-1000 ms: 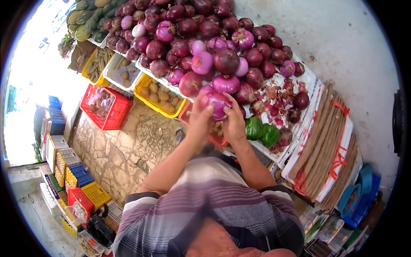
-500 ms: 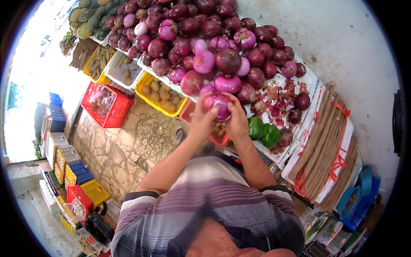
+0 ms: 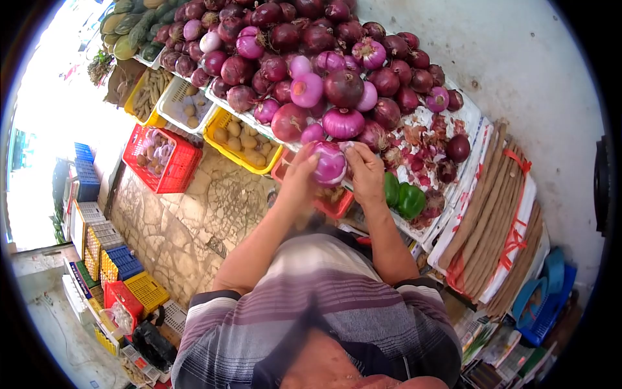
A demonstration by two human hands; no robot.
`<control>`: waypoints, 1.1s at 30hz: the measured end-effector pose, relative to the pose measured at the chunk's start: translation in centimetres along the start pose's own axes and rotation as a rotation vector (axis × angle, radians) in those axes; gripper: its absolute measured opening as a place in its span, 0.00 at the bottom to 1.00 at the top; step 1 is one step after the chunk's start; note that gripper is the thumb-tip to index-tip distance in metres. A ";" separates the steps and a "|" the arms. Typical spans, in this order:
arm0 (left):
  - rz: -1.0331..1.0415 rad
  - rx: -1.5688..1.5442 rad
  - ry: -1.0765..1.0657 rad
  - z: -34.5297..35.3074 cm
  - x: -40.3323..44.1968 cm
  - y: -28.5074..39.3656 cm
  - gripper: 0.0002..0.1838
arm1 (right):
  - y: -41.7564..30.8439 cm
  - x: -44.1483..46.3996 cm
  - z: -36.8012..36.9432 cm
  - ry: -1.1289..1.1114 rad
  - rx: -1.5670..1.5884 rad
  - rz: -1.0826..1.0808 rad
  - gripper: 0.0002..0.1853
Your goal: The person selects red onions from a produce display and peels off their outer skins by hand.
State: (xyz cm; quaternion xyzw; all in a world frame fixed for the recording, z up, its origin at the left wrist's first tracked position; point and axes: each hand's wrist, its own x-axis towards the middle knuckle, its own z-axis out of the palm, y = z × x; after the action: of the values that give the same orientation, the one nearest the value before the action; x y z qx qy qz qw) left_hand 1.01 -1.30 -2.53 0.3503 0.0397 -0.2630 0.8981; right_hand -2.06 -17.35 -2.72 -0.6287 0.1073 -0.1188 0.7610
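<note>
A red onion (image 3: 330, 165) with a shiny purple surface and paler streaks is held in front of my chest. My left hand (image 3: 299, 180) is closed around its left side. At its upper right, my right hand (image 3: 367, 174) is pinched on what looks like a thin flap of the onion's skin, the palm apart from the bulb. Just beyond my hands rises a large heap of red onions (image 3: 344, 89), some peeled to bright purple. Two green peppers (image 3: 410, 201) lie to the right of my right hand.
Loose onion peels (image 3: 424, 146) cover the tray's right end. Bundled long brown roots (image 3: 486, 207) lie farther right. On the left are a yellow crate of potatoes (image 3: 214, 144) and a red crate (image 3: 176, 174). A red basket (image 3: 337, 206) sits below my hands.
My right hand has moved right, away from the onion's face, with its fingers pinched at the edge. The onion has turned slightly in my left hand and shows more purple surface.
</note>
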 end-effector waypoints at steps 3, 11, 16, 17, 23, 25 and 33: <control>-0.011 -0.041 0.005 -0.1 0.3 -0.4 0.31 | -0.8 -0.1 0.3 0.048 -0.177 -0.200 0.09; -0.153 -0.104 -0.065 -0.1 0.1 -1.1 0.33 | 2.3 0.2 -1.2 0.231 0.238 0.145 0.07; -0.289 -0.200 -0.147 -1.0 0.2 -1.9 0.31 | 3.1 0.0 -2.5 0.252 0.265 0.143 0.08; -0.286 -0.184 -0.147 -1.1 0.1 -1.9 0.32 | 2.9 0.0 -2.6 0.251 0.331 0.170 0.08; -0.308 -0.194 -0.272 -0.3 -0.2 -1.1 0.35 | 0.5 0.3 -4.5 0.307 0.454 0.175 0.11; -0.234 -0.160 -0.226 -0.1 -0.2 -0.5 0.37 | -0.5 0.7 -6.3 0.440 0.444 0.166 0.12; -0.129 0.010 -0.044 1.0 1.0 -0.2 0.30 | 0.7 -0.4 -13.8 0.664 -0.786 -0.071 0.25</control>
State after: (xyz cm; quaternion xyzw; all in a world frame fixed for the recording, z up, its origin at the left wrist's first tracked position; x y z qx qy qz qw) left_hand 1.63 -2.52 -2.15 0.3456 0.0410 -0.3281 0.8782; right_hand -6.76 -29.91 -5.92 -0.7990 0.3581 -0.2884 0.3875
